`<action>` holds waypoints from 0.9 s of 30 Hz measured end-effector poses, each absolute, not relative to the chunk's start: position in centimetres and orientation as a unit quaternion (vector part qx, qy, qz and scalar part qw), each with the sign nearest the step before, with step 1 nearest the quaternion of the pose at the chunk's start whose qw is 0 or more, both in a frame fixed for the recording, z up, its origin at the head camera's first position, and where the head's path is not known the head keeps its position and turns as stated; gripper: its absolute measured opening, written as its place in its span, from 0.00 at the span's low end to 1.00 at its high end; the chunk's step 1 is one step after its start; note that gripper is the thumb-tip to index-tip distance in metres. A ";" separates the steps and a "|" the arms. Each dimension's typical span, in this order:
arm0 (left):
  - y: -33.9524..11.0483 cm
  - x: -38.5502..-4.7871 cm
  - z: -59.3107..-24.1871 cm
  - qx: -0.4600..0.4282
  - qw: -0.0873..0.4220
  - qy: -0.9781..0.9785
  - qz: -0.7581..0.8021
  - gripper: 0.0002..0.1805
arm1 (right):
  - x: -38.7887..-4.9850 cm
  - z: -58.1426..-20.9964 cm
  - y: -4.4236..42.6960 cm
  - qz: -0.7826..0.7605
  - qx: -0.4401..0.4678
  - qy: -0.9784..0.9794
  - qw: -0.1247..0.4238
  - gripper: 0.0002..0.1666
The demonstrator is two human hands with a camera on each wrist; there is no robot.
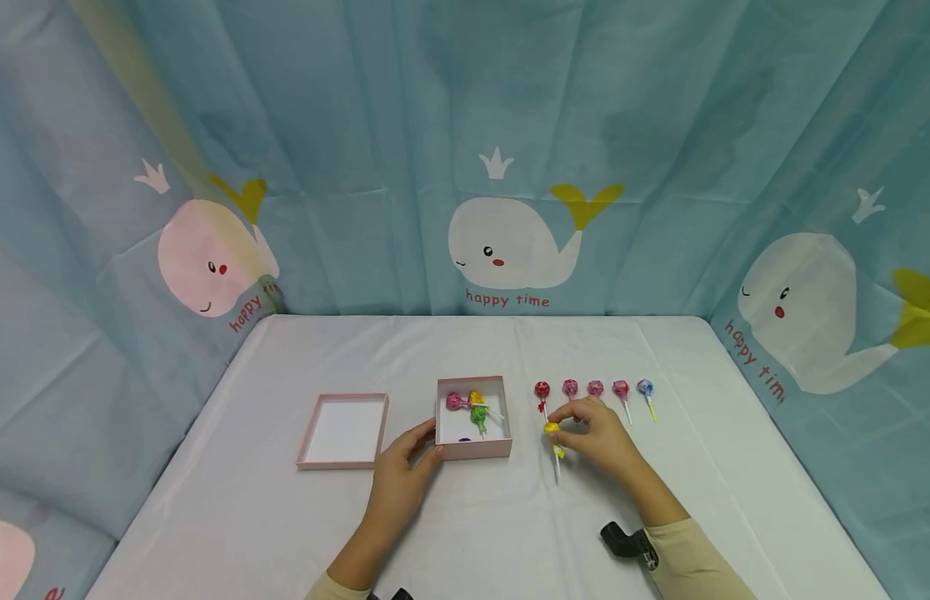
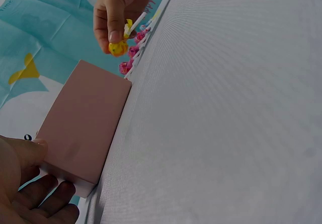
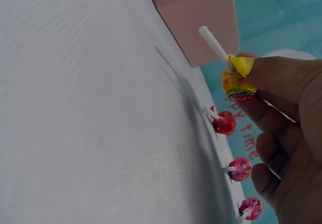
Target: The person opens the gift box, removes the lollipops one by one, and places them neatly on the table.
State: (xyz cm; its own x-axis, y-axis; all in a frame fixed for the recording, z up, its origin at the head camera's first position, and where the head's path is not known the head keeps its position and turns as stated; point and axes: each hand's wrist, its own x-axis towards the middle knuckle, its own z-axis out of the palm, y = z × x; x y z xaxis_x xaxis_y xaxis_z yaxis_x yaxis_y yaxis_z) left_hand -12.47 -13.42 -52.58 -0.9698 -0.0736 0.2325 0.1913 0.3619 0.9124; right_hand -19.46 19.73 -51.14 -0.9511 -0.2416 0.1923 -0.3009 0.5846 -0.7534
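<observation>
My right hand [image 1: 602, 435] pinches a yellow-wrapped lollipop [image 3: 236, 85] between thumb and fingers, its white stick pointing toward me. It is above the table, to the right of the open pink box [image 1: 476, 451]. My left hand [image 1: 399, 477] holds the box at its near left corner, thumb on the front wall and fingers by the left side. Inside the box lie a magenta lollipop [image 1: 453, 401], a yellow one [image 1: 476, 397], a green one [image 1: 477, 414] and a dark blue piece mostly hidden by the front wall. Beyond my right hand, a red lollipop [image 1: 542, 389] begins a row.
The row continues rightward with several pink lollipops [image 1: 621, 388] and a blue one [image 1: 645, 387], sticks toward me. A pink-rimmed box lid [image 1: 303, 446] lies inside-up left of the box. Whale-printed curtains [image 1: 405, 250] border the white table [image 1: 510, 533].
</observation>
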 end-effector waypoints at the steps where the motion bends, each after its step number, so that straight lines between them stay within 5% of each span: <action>1: -13.4 -12.5 -52.6 -0.036 0.117 -0.816 -0.564 0.27 | -19.5 -51.2 19.8 0.428 0.151 -0.890 0.033 0.14; 27: -13.5 -12.4 -52.7 -0.033 0.115 -0.821 -0.559 0.27 | -19.7 -52.4 20.1 0.402 0.148 -0.904 -0.007 0.12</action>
State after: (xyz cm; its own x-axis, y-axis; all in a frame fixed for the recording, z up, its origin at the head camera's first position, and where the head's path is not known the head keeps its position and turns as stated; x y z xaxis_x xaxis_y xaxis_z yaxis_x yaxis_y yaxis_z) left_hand -12.41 -13.46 -52.66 -0.9714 -0.0752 0.2252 0.1820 0.3732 0.9097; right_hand -19.67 20.05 -52.38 -0.9560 -0.2736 0.1057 -0.2618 0.6337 -0.7279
